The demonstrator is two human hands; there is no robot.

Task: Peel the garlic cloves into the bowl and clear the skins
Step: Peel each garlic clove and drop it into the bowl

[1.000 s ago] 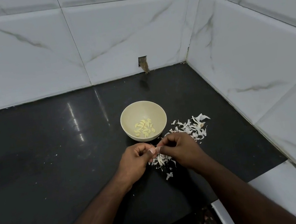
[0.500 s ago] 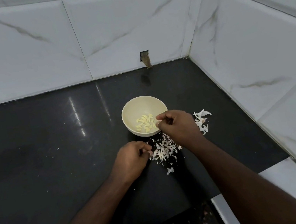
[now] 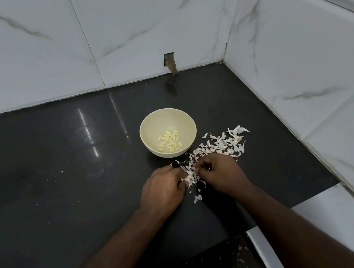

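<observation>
A cream bowl (image 3: 148, 136) stands on the black counter (image 3: 62, 175) and holds several peeled garlic cloves (image 3: 170, 143). White garlic skins (image 3: 217, 146) lie scattered from just right of the bowl down to the space between my hands. My left hand (image 3: 163, 190) is below the bowl, its curled fingers pinching skins at the near end of the pile. My right hand (image 3: 222, 173) faces it a few centimetres away, fingertips curled into the same skins. No unpeeled clove is visible; whatever lies under my fingers is hidden.
White marble-look tiled walls (image 3: 300, 68) close the counter at the back and right, forming a corner. A small cut-out hole (image 3: 170, 62) sits low in the back wall. The counter's front edge meets a white ledge (image 3: 323, 215) at lower right. A few stray skin flecks (image 3: 197, 198) lie nearer me.
My right hand was over the bowl half a second ago and has come back down to the skins beside my left hand. The left hand stayed nearly in place.
</observation>
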